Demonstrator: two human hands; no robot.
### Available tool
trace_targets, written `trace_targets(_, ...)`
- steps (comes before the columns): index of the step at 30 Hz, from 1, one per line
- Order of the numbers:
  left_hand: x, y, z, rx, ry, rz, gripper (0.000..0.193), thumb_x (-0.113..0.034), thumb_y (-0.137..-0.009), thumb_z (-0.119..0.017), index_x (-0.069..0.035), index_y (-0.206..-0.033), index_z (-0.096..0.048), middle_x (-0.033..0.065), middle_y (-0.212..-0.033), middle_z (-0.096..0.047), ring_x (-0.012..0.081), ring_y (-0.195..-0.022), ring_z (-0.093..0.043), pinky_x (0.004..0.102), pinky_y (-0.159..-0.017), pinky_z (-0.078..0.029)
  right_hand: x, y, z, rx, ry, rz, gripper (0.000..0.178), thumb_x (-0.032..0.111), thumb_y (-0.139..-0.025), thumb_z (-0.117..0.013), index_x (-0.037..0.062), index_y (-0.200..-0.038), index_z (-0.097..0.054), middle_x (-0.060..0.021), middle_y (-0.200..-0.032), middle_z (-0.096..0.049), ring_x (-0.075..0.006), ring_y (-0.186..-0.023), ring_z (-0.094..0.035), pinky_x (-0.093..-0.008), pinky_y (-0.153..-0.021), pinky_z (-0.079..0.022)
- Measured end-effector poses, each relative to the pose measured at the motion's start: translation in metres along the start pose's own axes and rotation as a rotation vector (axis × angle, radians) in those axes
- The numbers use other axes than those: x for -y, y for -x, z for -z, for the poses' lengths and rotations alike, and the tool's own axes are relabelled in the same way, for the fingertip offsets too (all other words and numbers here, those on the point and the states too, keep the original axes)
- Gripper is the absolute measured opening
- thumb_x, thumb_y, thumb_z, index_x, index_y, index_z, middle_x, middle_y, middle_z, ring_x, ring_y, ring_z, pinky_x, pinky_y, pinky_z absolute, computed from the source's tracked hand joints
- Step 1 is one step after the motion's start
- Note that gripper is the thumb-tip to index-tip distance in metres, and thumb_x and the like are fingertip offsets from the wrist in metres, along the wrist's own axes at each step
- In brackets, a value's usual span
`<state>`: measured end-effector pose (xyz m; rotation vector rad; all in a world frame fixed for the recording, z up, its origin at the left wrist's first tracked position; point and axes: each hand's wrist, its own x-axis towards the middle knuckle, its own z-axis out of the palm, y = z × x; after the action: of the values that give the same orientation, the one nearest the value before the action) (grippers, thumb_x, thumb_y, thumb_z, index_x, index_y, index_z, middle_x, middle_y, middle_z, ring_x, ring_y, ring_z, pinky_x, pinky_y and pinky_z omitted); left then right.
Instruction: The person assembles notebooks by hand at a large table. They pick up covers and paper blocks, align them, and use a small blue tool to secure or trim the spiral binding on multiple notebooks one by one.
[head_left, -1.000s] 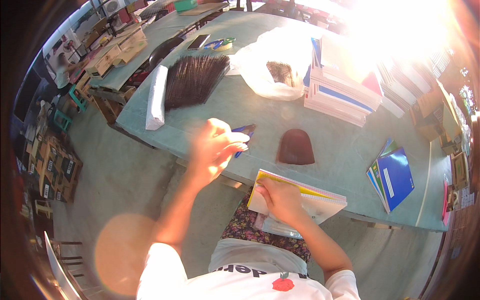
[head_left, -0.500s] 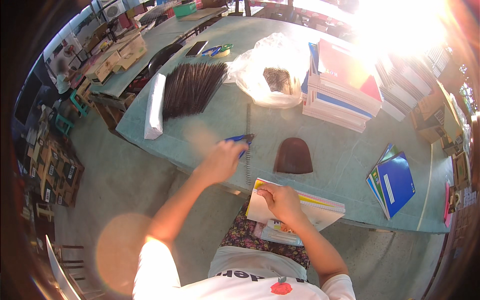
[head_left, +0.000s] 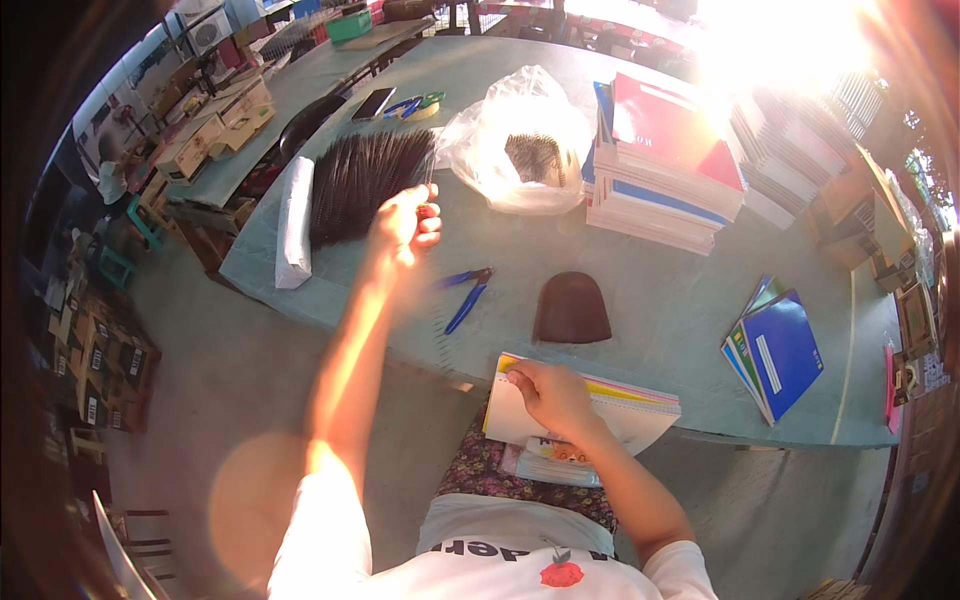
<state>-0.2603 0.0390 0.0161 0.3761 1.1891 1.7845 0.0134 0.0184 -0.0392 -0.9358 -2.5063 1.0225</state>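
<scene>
My left hand is raised at the right edge of a heap of dark spiral binding coils. Its fingers are closed on a thin spiral binding coil, whose blurred lower end hangs over the table's near edge. Blue-handled cutting pliers lie on the table, handles spread, to the right of my left forearm. Close to my body, my right hand grips a stack of punched notebook sheets with yellow and pink layers, its thumb on top. A dark brown rounded block lies just beyond the stack.
A white wrapped bundle lies left of the coil heap. Behind are a phone, scissors and a plastic bag with coils. Notebook stacks rise at right, near loose blue notebooks. Another person is far left.
My left hand has left the pliers and moved up and left to the coil heap. The coil that lay upright beside the pliers has shifted left with it. My right hand stays on the sheets.
</scene>
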Motion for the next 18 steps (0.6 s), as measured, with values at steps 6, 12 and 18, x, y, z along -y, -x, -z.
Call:
trace_targets(6, 0.059, 0.147, 0.016, 0.306, -0.859, -0.228, 0.023, -0.024, -0.090, -0.051, -0.004, -0.091, -0.061, 0.0047, -0.074, -0.058, 0.0114, -0.056, -0.052, 0.0262, -0.051, -0.042, 0.005, 0.008, -0.002, -0.048, -0.008, 0.089, 0.020, 0.024, -0.081, -0.060, 0.0129, -0.096, -0.066, -0.0114, -0.071, -0.064, -0.0308, -0.065, -0.061, -0.0411, -0.060, -0.047)
trace_targets(12, 0.111, 0.182, 0.020, 0.223, -1.136, -0.466, 0.025, -0.025, -0.089, -0.055, -0.003, -0.098, -0.062, 0.0138, -0.081, -0.063, 0.0273, -0.068, -0.060, 0.0332, -0.061, -0.047, 0.004, 0.012, -0.002, 0.001, 0.045, 0.067, 0.019, 0.020, -0.080, -0.061, 0.0127, -0.097, -0.064, -0.0093, -0.071, -0.064, -0.0293, -0.066, -0.062, -0.0404, -0.060, -0.048)
trace_targets(18, 0.114, 0.187, 0.025, 0.161, -1.108, -0.535, 0.022, -0.020, -0.089, -0.056, -0.002, -0.098, -0.064, 0.0136, -0.085, -0.064, 0.0242, -0.071, -0.061, 0.0315, -0.064, -0.047, 0.008, 0.011, -0.002, -0.039, 0.036, 0.034, 0.021, 0.025, -0.079, -0.063, 0.0139, -0.096, -0.068, -0.0105, -0.070, -0.065, -0.0280, -0.062, -0.063, -0.0388, -0.058, -0.048)
